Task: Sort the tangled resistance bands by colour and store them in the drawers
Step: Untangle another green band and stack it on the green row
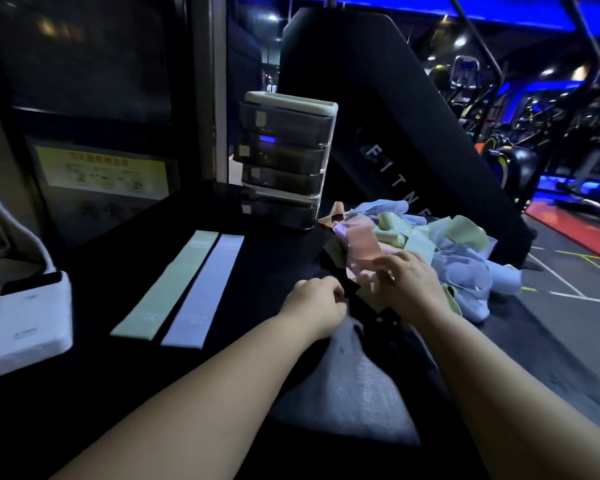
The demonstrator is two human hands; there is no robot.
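1. Black table: carries every item below.
2. Grey cloth: lies flat at the table's near edge, well in front of the drawer unit, between the two forearms.
3. Heap of tangled bands: blue, pale green, lilac and pink loops piled together. It sits just right of the drawer unit's base and spreads toward the viewer.
4. Drawer unit: the landmark. It is a white-framed stack of smoky see-through drawers, upright at the table's far side, with all drawers pushed in.
5. White power bank: well to the left of the drawer unit and nearer the viewer, with a white cable running up from it.
6. Green band: laid flat and straight, in front of the drawer unit and to its left.
7. Lilac band: laid flat, touching the green band's right edge.
8. Pink band: runs out of the heap's near-left side, in front of and right of the drawer unit.
9. Right hand: fingers bent over the pink band's near end, gripping it.
10. Left hand: in front of the drawer unit, fingers curled tight beside a dark strip. Whether it holds the strip cannot be told.
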